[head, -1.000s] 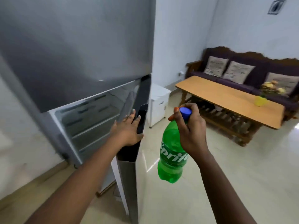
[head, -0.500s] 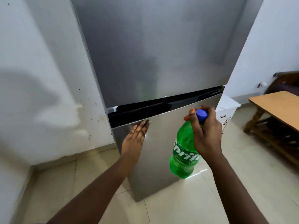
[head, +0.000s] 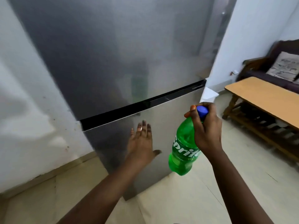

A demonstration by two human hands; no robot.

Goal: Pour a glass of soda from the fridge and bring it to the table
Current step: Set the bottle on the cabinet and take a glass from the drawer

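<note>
Currently the right hand point(head: 207, 131) is the grip: fingers wrapped around the neck of the soda bottle point(head: 184, 149), just under the blue cap point(head: 202, 111). Bottle hangs below the hand, tilted, in front of the closed fridge point(head: 113, 62). Left hand point(head: 141, 143) spread flat, empty. Judgement: fairly full, so heavy; possibly slick with cold. Body hold safer. Counter point(head: 262, 96) near, right.

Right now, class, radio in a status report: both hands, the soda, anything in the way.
Left hand open by the closed grey fridge door. Right hand gripping green plastic soda bottle at its blue cap. Nothing blocking.
</note>
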